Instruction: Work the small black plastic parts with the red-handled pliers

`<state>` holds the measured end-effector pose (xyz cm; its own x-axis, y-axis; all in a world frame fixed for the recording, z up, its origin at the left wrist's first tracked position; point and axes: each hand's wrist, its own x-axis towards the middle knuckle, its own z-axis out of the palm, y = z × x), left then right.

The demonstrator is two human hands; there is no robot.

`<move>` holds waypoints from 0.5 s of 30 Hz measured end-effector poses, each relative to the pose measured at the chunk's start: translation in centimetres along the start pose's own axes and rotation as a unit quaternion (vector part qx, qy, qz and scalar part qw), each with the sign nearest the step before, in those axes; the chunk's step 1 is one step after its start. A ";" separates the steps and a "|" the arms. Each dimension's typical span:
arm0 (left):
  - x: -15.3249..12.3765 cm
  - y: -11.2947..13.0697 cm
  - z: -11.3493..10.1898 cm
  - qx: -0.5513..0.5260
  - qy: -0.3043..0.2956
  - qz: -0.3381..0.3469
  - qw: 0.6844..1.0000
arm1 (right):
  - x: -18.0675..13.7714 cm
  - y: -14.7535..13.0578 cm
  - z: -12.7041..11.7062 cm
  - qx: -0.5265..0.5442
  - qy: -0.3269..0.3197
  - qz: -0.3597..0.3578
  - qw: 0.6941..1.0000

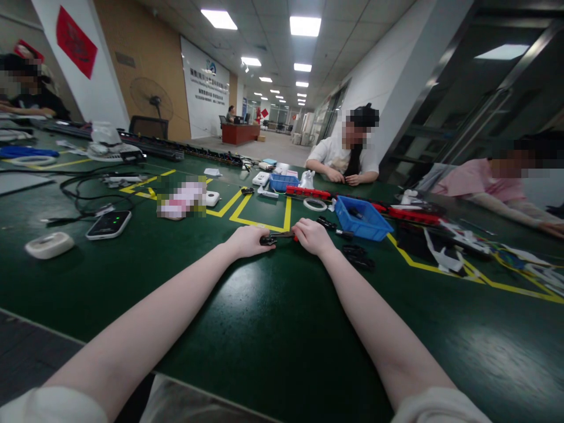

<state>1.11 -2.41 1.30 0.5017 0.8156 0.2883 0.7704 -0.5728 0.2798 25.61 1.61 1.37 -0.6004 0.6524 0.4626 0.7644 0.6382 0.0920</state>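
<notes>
Over the green table [247, 329], my two hands face each other at mid-view. My left hand [249, 241] is closed around a small black part [267, 240], which shows at its fingertips. Fingers curled, my right hand [314, 236] grips a small tool with a red handle [295, 237]; its thin dark metal end reaches left to the black part. Whether the two touch I cannot tell, and the tool's exact kind is hidden by the hand. Small black parts [326, 223] lie just right of my right hand, with a further black cluster [359, 257] closer to me.
A blue bin [362, 222] stands to the right, a smaller blue tray [283, 182] farther back. Left are a pink phone [183, 200], a black-faced device [109, 224], a white oval object [50, 245] and cables [77, 197]. A co-worker [348, 153] sits opposite; another person [489, 179] works at right.
</notes>
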 end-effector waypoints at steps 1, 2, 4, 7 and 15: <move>0.0 0.0 0.1 0.000 0.004 0.008 1.000 | 0.0 0.0 0.0 0.001 0.003 0.001 1.000; 0.0 0.0 0.2 0.001 0.007 0.014 1.000 | 0.0 0.1 0.0 0.003 0.006 0.002 1.000; 0.1 -0.2 0.4 0.005 0.010 0.020 1.000 | 0.0 0.1 0.1 0.005 0.011 0.002 1.000; 0.2 -0.4 0.7 0.012 0.018 0.021 1.000 | -0.1 0.2 0.1 0.008 0.017 -0.003 1.000; 0.4 -0.2 0.5 0.025 0.016 -0.006 1.000 | -0.1 0.3 0.2 0.014 0.026 -0.009 1.000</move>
<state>1.32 -1.96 0.92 0.4801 0.8188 0.3147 0.7953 -0.5577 0.2377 25.87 1.82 1.21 -0.6004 0.6188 0.5065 0.7459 0.6617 0.0757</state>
